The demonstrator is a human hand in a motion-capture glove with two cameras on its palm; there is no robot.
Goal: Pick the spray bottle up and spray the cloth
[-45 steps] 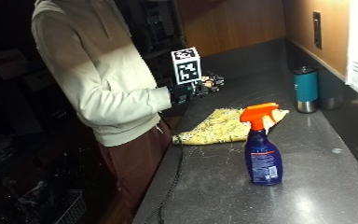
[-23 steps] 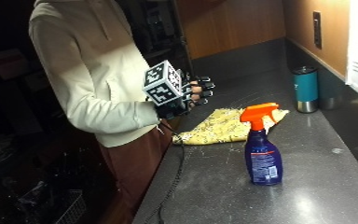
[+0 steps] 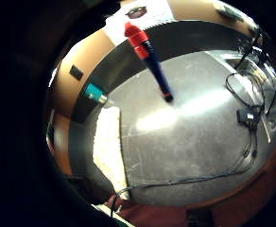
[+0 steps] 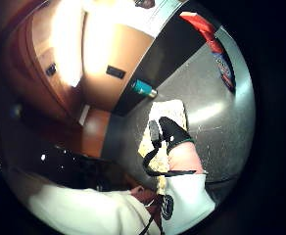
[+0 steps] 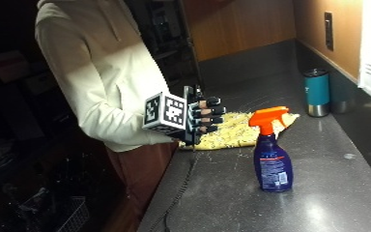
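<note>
Fingers (image 5: 208, 115) of the right hand (image 5: 198, 116) are loosely curled, holding nothing, poised mid-frame above the table (image 5: 237, 193). Bottle (image 5: 272, 150) stands upright lower right, apart; cloth (image 5: 237, 130) lies behind it, ready for spraying.

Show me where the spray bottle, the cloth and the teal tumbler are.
Spray bottle (image 5: 273, 166): outside view, blue body.
Cloth (image 5: 237, 130): outside view, yellow middle.
Tumbler (image 5: 317, 92): outside view, teal side.
</note>
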